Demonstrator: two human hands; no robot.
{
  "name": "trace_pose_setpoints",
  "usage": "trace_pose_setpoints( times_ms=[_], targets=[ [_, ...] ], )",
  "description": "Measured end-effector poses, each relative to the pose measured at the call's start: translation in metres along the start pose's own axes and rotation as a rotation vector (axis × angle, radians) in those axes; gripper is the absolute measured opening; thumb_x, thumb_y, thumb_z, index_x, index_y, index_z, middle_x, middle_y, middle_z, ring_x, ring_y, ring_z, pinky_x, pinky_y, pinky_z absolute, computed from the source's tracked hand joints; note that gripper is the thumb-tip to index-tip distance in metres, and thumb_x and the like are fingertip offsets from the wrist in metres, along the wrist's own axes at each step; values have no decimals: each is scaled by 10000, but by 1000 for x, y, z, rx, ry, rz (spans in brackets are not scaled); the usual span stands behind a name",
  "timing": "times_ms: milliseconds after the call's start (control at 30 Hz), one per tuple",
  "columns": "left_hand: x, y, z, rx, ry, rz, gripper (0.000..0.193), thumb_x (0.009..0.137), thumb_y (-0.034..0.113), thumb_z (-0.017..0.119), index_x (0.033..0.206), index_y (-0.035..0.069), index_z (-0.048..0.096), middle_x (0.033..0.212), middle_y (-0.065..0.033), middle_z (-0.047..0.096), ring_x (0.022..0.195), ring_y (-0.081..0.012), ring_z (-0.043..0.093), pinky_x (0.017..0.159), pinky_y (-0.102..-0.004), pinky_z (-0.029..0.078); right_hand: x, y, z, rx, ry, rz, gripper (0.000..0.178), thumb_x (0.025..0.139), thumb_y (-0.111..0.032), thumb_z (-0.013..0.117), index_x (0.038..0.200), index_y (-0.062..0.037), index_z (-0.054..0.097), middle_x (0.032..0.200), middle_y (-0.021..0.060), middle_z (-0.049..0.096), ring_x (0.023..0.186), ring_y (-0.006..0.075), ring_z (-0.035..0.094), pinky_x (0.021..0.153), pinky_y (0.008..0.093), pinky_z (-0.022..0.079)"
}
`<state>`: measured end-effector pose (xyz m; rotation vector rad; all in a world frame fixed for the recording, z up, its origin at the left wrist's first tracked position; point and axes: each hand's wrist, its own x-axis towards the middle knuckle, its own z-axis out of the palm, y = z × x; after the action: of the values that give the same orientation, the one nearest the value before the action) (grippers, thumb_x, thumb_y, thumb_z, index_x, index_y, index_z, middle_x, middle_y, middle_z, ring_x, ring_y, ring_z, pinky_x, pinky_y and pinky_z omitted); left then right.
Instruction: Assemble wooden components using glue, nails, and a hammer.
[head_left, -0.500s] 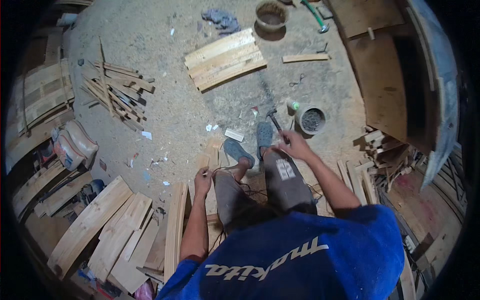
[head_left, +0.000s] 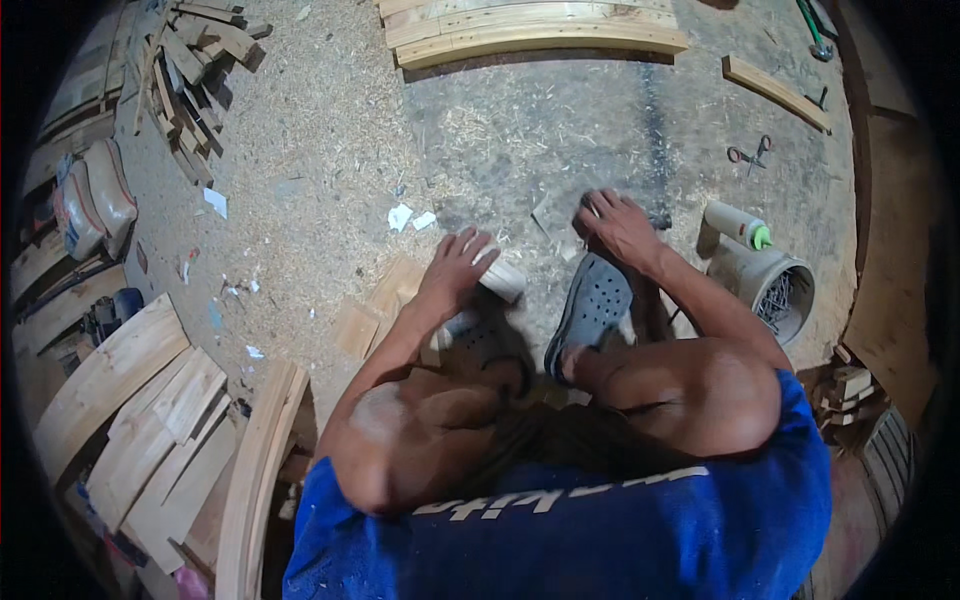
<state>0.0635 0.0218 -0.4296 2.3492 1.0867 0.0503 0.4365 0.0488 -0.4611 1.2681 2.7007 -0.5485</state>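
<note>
I am crouching low, both hands down near the floor. My left hand has its fingers bent over one end of a small pale ribbed block, beside my left shoe. Past the toe of my right clog, my right hand is lowered with curled fingers. A dark end of the hammer juts out beside it; the hand covers most of the tool. Right of that arm a bucket of nails stands with a white bottle with a green tip by its rim.
A panel of joined planks lies ahead. Scissors, a wood strip and a green-handled hammer are at the far right. Scrap sticks lie far left; curved boards and long planks are stacked nearer.
I have gone from standing to a deep crouch. Both hands have come down to the floor, the left one reaching the pale block and the right one lowering the hammer.
</note>
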Motion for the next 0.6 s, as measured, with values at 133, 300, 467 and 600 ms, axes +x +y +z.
trace_pose_setpoints(
  times_ms=[133,300,467,600],
  targets=[
    [36,-16,-7,115,-131,106,424,822,117,722,1239,70,654,1277,-147,637,1284,-360,553,1091,-502,417,-15,9,-49,315,-168,147,311,914,-173,584,1206,-68,595,1107,187,559,1051,396,586,835,474,517],
    [-12,-36,-36,-290,186,-616,507,865,257,809,1281,26,632,1162,-224,677,1103,-421,644,962,-489,495,-92,30,-133,686,11,397,221,853,-3,698,1069,15,660,992,150,647,916,319,668,814,419,536],
    [-108,-102,-41,-203,542,-935,468,929,236,757,1278,-25,587,1177,-254,674,1089,-397,672,948,-458,514,-308,127,-222,722,468,977,255,972,-98,645,1194,26,654,1068,78,693,948,154,645,811,329,554],
    [-181,-131,-30,-194,223,-1107,486,943,240,741,1293,-52,571,1246,-315,645,1175,-412,652,990,-469,504,-511,182,-250,-454,-252,1253,323,976,-185,635,1213,34,629,1114,154,677,998,254,642,870,380,530]
  ],
)
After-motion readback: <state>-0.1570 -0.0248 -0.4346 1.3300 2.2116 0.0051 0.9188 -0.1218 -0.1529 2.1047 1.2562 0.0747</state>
